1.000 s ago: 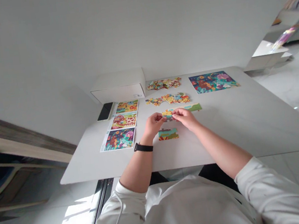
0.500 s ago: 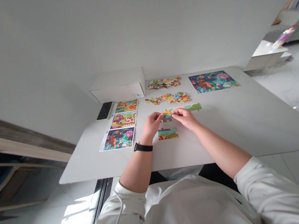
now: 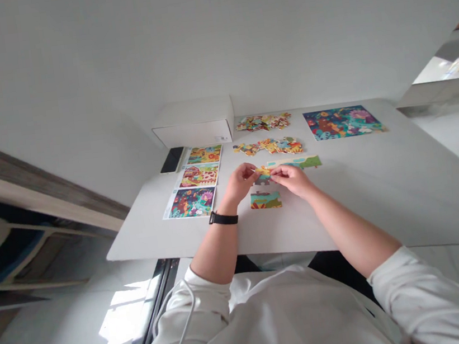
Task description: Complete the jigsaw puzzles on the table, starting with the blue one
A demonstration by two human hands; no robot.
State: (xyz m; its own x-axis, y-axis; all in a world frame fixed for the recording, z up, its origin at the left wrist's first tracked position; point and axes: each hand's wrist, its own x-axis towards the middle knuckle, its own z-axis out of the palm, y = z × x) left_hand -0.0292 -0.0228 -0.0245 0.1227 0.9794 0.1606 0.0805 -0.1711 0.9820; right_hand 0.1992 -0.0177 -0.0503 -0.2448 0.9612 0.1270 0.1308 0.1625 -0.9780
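Head view: fingers (image 3: 253, 177) of your left hand (image 3: 240, 186) and right hand (image 3: 295, 180) pinch puzzle pieces (image 3: 263, 179), the joined block (image 3: 266, 201) lying toward and lengthwise along the table's near edge (image 3: 273, 249).

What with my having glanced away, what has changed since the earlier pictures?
The camera view has swung left, shifting the round-cornered white table rightward in the picture. Nothing was visibly taken up or let go: the left hand and right hand still hold the small yellow, blue and grey jigsaw section.
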